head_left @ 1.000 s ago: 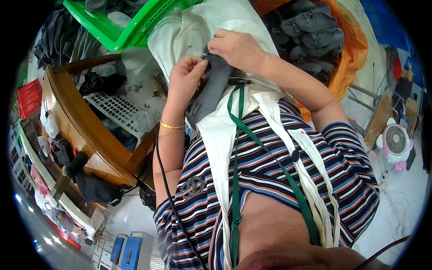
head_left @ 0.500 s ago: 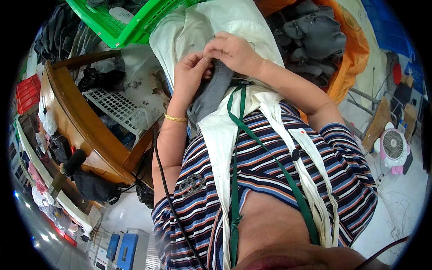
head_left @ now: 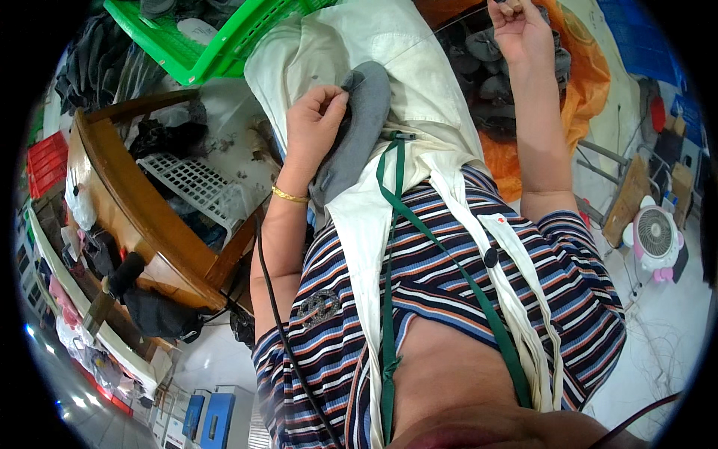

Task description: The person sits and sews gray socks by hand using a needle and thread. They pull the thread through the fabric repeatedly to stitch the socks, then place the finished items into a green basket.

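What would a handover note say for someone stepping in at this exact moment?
Left hand: pinching the top edge of the grey fabric piece, which lies on the cream apron over the lap.
Right hand: raised up and away, fingers pinched shut; a thin thread runs taut from it down to the grey piece.
Done: a stitch looks drawn through.
Left: probably more stitches; more grey pieces sit in the orange bag. Green crate beyond the lap.

A cluttered garment workshop: green plastic crates (head_left: 224, 37), heaped grey cloth pieces (head_left: 486, 67), worn wooden table (head_left: 127, 217).
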